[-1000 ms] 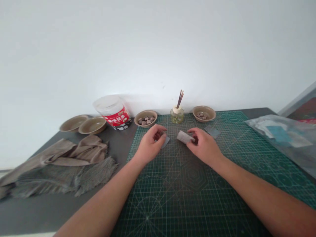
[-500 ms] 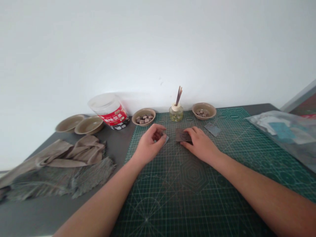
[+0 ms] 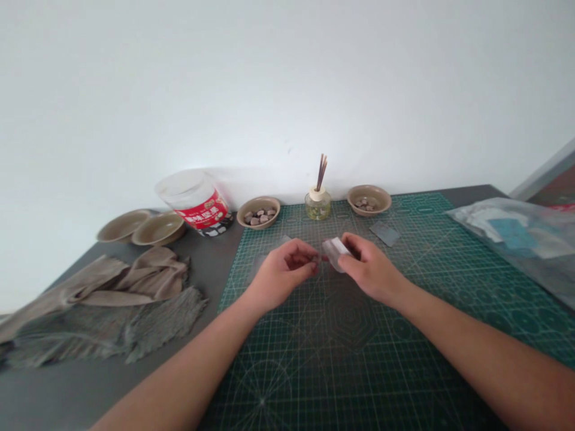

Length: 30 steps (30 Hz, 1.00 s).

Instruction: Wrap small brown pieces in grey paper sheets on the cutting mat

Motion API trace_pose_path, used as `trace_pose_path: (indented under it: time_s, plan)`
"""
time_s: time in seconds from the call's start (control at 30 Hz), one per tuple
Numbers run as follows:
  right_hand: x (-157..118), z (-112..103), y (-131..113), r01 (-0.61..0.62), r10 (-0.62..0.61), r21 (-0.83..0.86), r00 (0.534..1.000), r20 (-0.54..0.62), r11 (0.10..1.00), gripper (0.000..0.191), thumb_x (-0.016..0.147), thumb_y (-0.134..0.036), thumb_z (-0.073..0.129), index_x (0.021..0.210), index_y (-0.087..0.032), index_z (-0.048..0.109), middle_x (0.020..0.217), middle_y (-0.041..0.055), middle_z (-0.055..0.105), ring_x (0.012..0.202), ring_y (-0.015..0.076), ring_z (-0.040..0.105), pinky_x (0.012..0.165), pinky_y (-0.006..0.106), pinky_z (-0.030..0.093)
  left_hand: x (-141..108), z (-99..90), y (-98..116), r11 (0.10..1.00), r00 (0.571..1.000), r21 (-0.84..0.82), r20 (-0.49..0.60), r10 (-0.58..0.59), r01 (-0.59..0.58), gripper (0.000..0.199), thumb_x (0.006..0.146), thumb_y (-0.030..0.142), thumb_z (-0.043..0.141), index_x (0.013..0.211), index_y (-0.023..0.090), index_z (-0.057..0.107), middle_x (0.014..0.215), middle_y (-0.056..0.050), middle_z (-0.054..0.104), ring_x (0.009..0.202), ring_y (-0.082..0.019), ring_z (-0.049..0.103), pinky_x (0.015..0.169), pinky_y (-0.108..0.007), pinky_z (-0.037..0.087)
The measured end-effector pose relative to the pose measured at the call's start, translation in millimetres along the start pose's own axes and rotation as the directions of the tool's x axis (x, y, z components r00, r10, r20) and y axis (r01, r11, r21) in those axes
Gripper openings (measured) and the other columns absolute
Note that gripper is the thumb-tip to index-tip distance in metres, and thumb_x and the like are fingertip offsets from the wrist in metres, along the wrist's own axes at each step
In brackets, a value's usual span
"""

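My right hand [image 3: 371, 266] grips a small flat rectangular block [image 3: 333, 254] between thumb and fingers. It is tilted over the cutting mat and shows a pale, whitish edge; what it is made of is blurred. My left hand [image 3: 290, 267] is close beside it on the left, thumb and fingers pinched together, its fingertips near the block's left side. Whether something thin sits in that pinch is hard to see. Behind the left hand a small greyish piece [image 3: 286, 238] shows, mostly hidden. A flat translucent grey plate [image 3: 385, 233] lies beyond my right hand.
The green cutting mat [image 3: 305, 359] covers the table's middle and right. At the back stand two bowls of stones [image 3: 259, 222] [image 3: 369, 209], a reed diffuser [image 3: 317, 206] and a plastic jar [image 3: 202, 212]. Two stacked bowls [image 3: 157, 239], cloths [image 3: 135, 323] and a plastic bag [image 3: 539, 263] lie at the sides.
My right hand has turned and tilted the block, so its pale edge shows instead of its dark face. My left hand has moved right, towards the block.
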State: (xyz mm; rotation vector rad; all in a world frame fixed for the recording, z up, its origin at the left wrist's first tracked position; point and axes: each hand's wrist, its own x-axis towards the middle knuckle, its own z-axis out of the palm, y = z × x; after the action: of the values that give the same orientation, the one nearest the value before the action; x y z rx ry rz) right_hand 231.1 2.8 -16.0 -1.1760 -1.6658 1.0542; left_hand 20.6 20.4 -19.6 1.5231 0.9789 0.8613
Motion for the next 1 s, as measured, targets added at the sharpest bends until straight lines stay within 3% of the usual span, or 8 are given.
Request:
trace_pose_path:
  time_s: [0.1, 0.17, 0.3, 0.43, 0.57, 0.67, 0.83, 1.0]
  plan:
    - [-1.8, 4.2, -0.8, -0.032, 0.018, 0.106, 0.992, 0.127, 0.994, 0.004, 0.086, -0.018, 0.054, 0.086, -0.021, 0.056, 0.081, -0.003, 0.058, 0.077, 0.0149, 0.054, 0.071, 0.028, 0.041, -1.1, 2.7, -2.4, 1.0, 0.999, -0.006, 0.039, -0.007, 0.007, 0.019, 0.082, 0.02, 0.074, 0.098, 0.016, 0.064, 0.086, -0.003, 0.07, 0.08, -0.015, 0.067, 0.073, -0.027, 0.051]
    - [-2.3, 5.1, -1.1, -0.057, 0.046, 0.099, 0.993, 0.112, 0.993, 0.003, 0.087, -0.022, 0.059, 0.089, -0.02, 0.058, 0.082, -0.0028, 0.059, 0.076, 0.0147, 0.054, 0.069, 0.028, 0.041, -1.2, 3.1, -4.3, 1.0, 0.999, -0.019, 0.048, -0.011, 0.012, 0.021, 0.081, 0.019, 0.074, 0.099, 0.016, 0.064, 0.088, -0.003, 0.07, 0.082, -0.016, 0.067, 0.075, -0.029, 0.052]
    - [-1.2, 3.7, 0.7, -0.086, 0.08, 0.069, 0.994, 0.079, 0.994, 0.019, 0.083, -0.033, 0.07, 0.092, -0.021, 0.059, 0.079, -0.0038, 0.059, 0.07, 0.0141, 0.054, 0.064, 0.027, 0.042, -2.3, 4.2, -3.8, 1.0, 0.999, -0.026, 0.05, -0.005, 0.006, 0.018, 0.082, 0.02, 0.074, 0.096, 0.016, 0.063, 0.086, -0.003, 0.07, 0.08, -0.016, 0.067, 0.075, -0.029, 0.052]
    - [-0.2, 3.3, 3.3, -0.096, 0.096, -0.012, 0.99, 0.108, 0.995, 0.014, 0.081, -0.027, 0.07, 0.087, -0.021, 0.06, 0.073, -0.0053, 0.058, 0.066, 0.0133, 0.052, 0.059, 0.026, 0.039, -4.6, 7.1, -0.5, 1.0, 0.998, -0.013, 0.069, -0.012, 0.013, 0.016, 0.084, 0.023, 0.074, 0.093, 0.015, 0.063, 0.082, -0.002, 0.068, 0.076, -0.014, 0.065, 0.071, -0.027, 0.05]
    - [-0.6, 1.7, 3.0, -0.032, 0.034, -0.06, 0.999, 0.03, 0.998, 0.004, 0.082, -0.021, 0.066, 0.083, -0.021, 0.063, 0.073, -0.0047, 0.059, 0.069, 0.0135, 0.053, 0.063, 0.026, 0.039, -3.8, 5.9, -1.2, 1.0, 1.0, -0.005, 0.024, -0.004, 0.004, 0.018, 0.084, 0.025, 0.075, 0.094, 0.015, 0.064, 0.086, -0.003, 0.07, 0.077, -0.015, 0.066, 0.071, -0.027, 0.05]
    - [-1.1, -0.8, 1.3, 0.016, -0.017, -0.069, 1.0, -0.023, 0.998, 0.007, 0.082, -0.02, 0.067, 0.089, -0.021, 0.066, 0.075, -0.0042, 0.061, 0.07, 0.0141, 0.055, 0.064, 0.027, 0.041, -1.8, 3.0, -2.6, 1.0, 1.0, -0.007, 0.013, 0.009, -0.009, 0.02, 0.081, 0.024, 0.078, 0.093, 0.015, 0.065, 0.088, -0.004, 0.071, 0.079, -0.014, 0.066, 0.072, -0.027, 0.051]
    - [-3.5, -1.0, 0.1, 0.088, -0.09, -0.087, 0.996, -0.016, 0.992, 0.008, 0.084, -0.027, 0.072, 0.09, -0.022, 0.071, 0.085, -0.0013, 0.068, 0.08, 0.0166, 0.062, 0.073, 0.029, 0.045, -0.3, 1.2, -2.9, 0.998, 1.0, -0.059, 0.028, 0.005, -0.003, 0.029, 0.072, 0.024, 0.086, 0.091, 0.016, 0.065, 0.082, -0.001, 0.071, 0.074, -0.013, 0.065, 0.069, -0.026, 0.052]
    - [-5.0, -0.2, 1.4, 0.065, -0.065, -0.028, 0.998, -0.002, 0.997, 0.013, 0.084, -0.028, 0.075, 0.096, -0.025, 0.074, 0.093, -0.0011, 0.074, 0.086, 0.0176, 0.067, 0.079, 0.03, 0.049, -0.3, 0.2, -5.4, 0.996, 0.999, -0.092, 0.043, 0.008, -0.004, 0.032, 0.07, 0.024, 0.088, 0.091, 0.016, 0.065, 0.082, -0.002, 0.072, 0.071, -0.012, 0.065, 0.067, -0.024, 0.051]
